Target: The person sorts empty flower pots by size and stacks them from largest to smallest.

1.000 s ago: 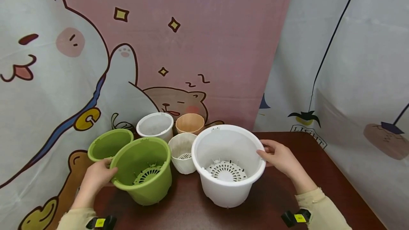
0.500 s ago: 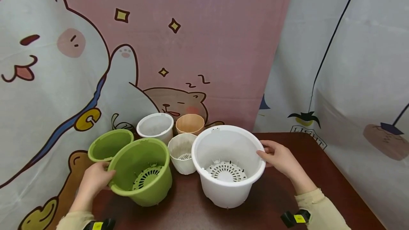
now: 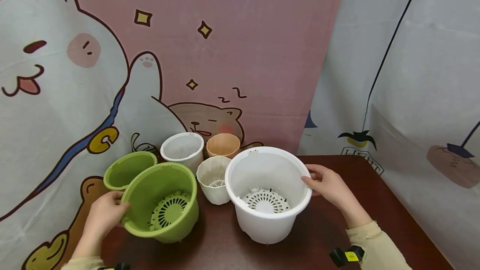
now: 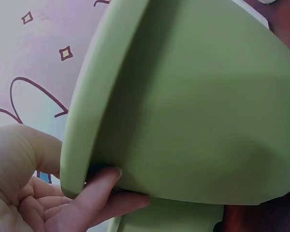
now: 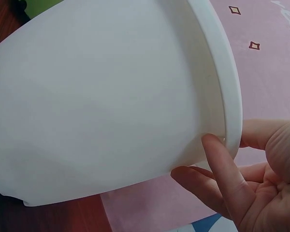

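Observation:
My left hand (image 3: 106, 213) pinches the left rim of a large green flowerpot (image 3: 189, 213), thumb inside and fingers under the lip, as the left wrist view shows. That pot leans toward the left, its slotted base visible inside. On the other side, my right hand (image 3: 330, 184) grips the right rim of a large white flowerpot (image 3: 262, 226), which has a slotted base too. In the right wrist view, fingertips (image 5: 215, 150) press the white pot's outer wall below the lip. Between the two pots stands a small cream pot (image 3: 211, 193), partly hidden by the white one.
Behind the green pot are a smaller green pot (image 3: 129, 168) and a white pot (image 3: 181, 147). An orange pot (image 3: 223, 145) stands at the back, near the printed curtain (image 3: 262, 53). All are on a dark red-brown table (image 3: 337, 224), whose right edge runs along a pale curtain.
My left hand has moved left and slightly down, tilting the large green pot further and drawing it a little leftward. The right hand and white pot have stayed in place.

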Available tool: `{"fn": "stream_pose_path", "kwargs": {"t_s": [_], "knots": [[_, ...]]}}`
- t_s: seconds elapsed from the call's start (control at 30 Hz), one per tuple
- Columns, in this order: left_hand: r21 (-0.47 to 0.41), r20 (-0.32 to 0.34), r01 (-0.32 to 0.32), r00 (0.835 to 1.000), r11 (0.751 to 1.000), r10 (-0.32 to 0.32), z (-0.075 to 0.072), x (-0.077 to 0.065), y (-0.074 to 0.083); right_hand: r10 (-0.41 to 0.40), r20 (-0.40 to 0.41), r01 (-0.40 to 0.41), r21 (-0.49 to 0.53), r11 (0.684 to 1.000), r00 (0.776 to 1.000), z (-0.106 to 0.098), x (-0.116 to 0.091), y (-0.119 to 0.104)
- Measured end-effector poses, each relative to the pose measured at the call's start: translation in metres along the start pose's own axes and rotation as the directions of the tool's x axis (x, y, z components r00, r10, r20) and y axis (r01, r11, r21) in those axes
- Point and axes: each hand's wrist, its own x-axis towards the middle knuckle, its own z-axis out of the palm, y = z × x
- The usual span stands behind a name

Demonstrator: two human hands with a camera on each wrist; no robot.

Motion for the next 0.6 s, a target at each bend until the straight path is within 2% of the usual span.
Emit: {"fn": "stream_pose_path", "kwargs": {"t_s": [0.33, 0.6], "knots": [[0.015, -0.048, -0.048, 0.998, 0.999, 0.048, -0.011, -0.009, 0.009, -0.004, 0.001, 0.004, 0.0, 1.0, 1.0, -0.001, 0.001, 0.0], [0.018, -0.047, -0.056, 0.997, 0.998, 0.057, -0.019, -0.014, 0.018, 0.0, -0.005, 0.0, 0.002, 1.0, 1.0, 0.0, -0.001, -0.001]]}}
